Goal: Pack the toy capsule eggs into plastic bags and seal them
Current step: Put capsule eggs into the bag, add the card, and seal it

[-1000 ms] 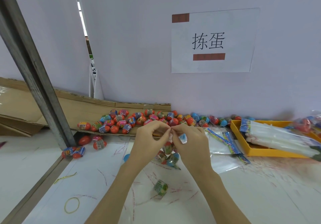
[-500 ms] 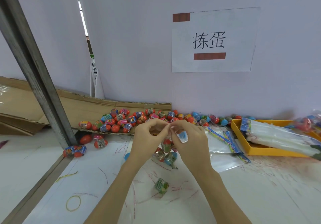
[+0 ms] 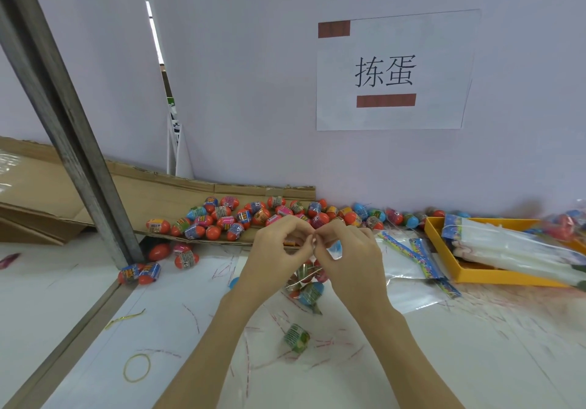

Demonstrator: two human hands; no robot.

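A clear plastic bag (image 3: 306, 285) holding several toy capsule eggs hangs just above the white table between my hands. My left hand (image 3: 274, 258) and my right hand (image 3: 350, 259) meet fingertip to fingertip and pinch the bag's top edge, at about the middle of the view. A heap of loose capsule eggs (image 3: 241, 216), mostly orange and blue, lies on a cardboard sheet behind my hands. One green egg (image 3: 296, 338) lies alone on the table below the bag.
A yellow tray (image 3: 494, 277) of empty bags stands at the right, with flat bags (image 3: 412, 258) beside it. A grey metal post (image 3: 73, 155) slants at the left, with eggs (image 3: 139, 273) at its foot. A yellow rubber band (image 3: 137, 366) lies near the front left.
My hands stay together on the bag's top, and only the fingertips shift a little. The bag of eggs hangs in the same place.
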